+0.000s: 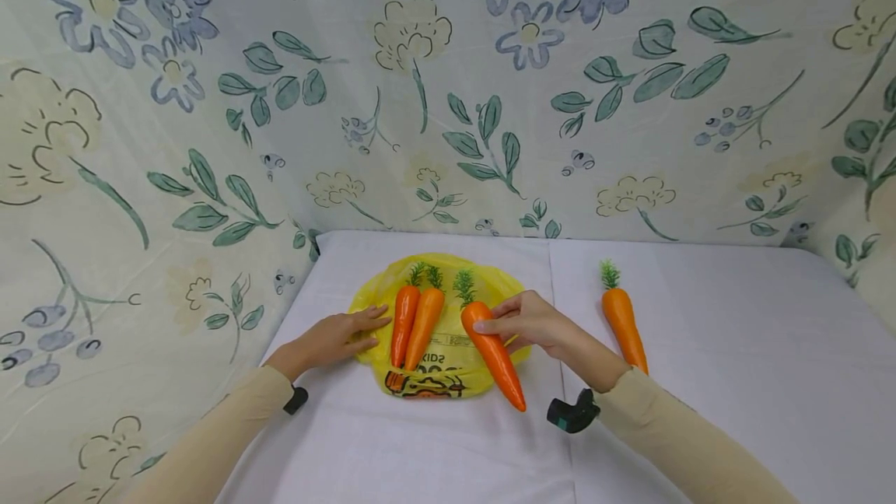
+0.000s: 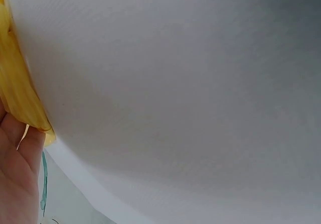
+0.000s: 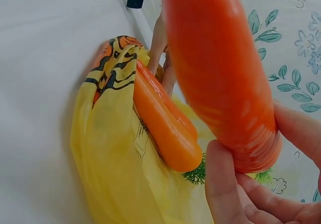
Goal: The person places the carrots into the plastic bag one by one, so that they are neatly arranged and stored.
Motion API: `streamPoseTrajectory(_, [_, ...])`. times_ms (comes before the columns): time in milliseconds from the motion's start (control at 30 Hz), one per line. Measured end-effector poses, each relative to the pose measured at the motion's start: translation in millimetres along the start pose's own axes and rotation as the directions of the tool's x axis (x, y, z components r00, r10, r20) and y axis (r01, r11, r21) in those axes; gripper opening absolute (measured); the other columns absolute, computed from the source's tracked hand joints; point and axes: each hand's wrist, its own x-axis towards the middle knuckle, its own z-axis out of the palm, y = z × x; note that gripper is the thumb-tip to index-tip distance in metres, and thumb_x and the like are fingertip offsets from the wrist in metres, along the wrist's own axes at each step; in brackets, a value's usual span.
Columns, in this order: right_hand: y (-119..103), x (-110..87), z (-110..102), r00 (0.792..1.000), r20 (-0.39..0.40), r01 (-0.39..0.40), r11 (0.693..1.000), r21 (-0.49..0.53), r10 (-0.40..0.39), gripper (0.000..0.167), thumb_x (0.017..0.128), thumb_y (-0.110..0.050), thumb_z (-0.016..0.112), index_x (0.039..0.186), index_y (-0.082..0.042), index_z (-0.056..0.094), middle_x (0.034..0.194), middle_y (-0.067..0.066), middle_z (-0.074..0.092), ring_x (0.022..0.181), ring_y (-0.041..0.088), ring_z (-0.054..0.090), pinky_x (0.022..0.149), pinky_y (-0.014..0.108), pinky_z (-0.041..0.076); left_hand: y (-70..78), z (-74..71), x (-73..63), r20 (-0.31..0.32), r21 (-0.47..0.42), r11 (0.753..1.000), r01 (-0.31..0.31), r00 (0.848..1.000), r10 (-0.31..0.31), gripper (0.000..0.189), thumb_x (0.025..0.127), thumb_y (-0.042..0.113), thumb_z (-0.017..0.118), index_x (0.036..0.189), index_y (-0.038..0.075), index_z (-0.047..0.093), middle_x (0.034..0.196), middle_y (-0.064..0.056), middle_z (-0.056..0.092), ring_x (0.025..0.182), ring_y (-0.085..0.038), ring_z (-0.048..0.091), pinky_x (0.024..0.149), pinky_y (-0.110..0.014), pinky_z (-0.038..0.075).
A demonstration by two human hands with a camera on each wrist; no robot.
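Observation:
My right hand (image 1: 533, 323) grips an orange toy carrot (image 1: 498, 360) near its thick green-topped end, thumb on one side and fingers on the other. The carrot slants over the right part of a yellow plastic bag (image 1: 371, 286), its tip beyond the bag's front edge. Two more carrots lie side by side in the bag's mouth, an orange one (image 1: 425, 325) and a redder one (image 1: 404, 321). At the bag's left rim, my left hand (image 1: 343, 337) touches the plastic with fingers spread. The left wrist view shows those fingers (image 2: 32, 146) against the yellow film (image 2: 20, 83).
Another orange carrot (image 1: 623, 325) lies on the white tablecloth (image 1: 756, 348) to the right, its lower end hidden by the right forearm. A flower-printed curtain (image 1: 420, 146) stands behind and at both sides of the table. Each wrist wears a black camera (image 1: 574, 411).

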Motion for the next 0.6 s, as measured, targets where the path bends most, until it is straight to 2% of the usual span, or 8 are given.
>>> streamPoseTrajectory(300, [-1.9, 4.9, 5.5, 1.0, 0.01, 0.008, 1.0, 0.003, -0.008, 0.056, 0.084, -0.022, 0.082, 0.119, 0.015, 0.06, 0.096, 0.016, 0.07, 0.077, 0.027, 0.07, 0.068, 0.039, 0.061, 1.4, -0.7, -0.4, 0.0, 0.002, 1.0, -0.003, 1.0, 0.003, 0.05, 0.102, 0.033, 0.058, 0.146, 0.011, 0.052, 0.158, -0.007, 0.036, 0.145, -0.027, 0.033, 0.114, -0.05, 0.032])
streamPoseTrajectory(600, [0.4, 17.2, 10.0, 1.0, -0.004, -0.03, 1.0, -0.003, 0.03, 0.049, 0.085, -0.022, 0.082, 0.115, 0.012, 0.063, 0.099, 0.017, 0.069, 0.077, 0.026, 0.07, 0.069, 0.038, 0.061, 2.3, -2.1, -0.3, 0.003, 0.002, 1.0, -0.006, 1.0, 0.006, 0.05, 0.102, 0.032, 0.058, 0.146, 0.011, 0.052, 0.158, -0.006, 0.036, 0.145, -0.027, 0.033, 0.114, -0.05, 0.032])
